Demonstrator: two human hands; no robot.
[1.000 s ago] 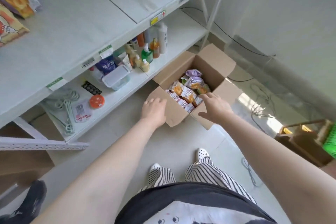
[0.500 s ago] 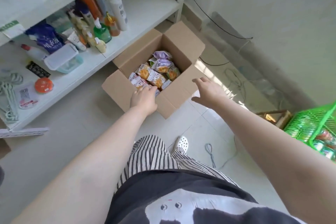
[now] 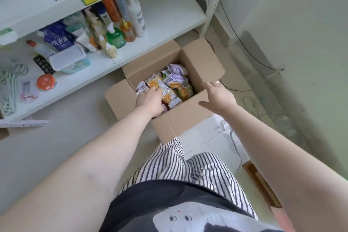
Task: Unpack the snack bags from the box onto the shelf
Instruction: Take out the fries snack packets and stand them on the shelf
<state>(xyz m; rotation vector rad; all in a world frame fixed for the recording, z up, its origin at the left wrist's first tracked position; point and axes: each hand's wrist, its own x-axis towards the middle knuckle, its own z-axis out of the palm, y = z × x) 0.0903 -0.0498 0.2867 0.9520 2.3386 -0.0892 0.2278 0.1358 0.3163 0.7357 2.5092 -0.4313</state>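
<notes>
Snack bags, orange-and-white and purple packets, lie packed in the open cardboard box on the floor, just in front of the lowest shelf. A second ago both hands rested on the box's near rim; half a second ago the left had reached the top packets; now the left hand is down inside the box, its fingers on the bags, though whether they have closed on one cannot be told because the back of the hand hides them. The right hand has lifted off the flap and hangs above the box's right edge, fingers spread and holding nothing. The reach has thus become contact, so the first lift out looks imminent, while no bag has yet left the box. Bottles and a lidded container crowd the shelf's left part; its right part is bare board, a likely place for the bags.
</notes>
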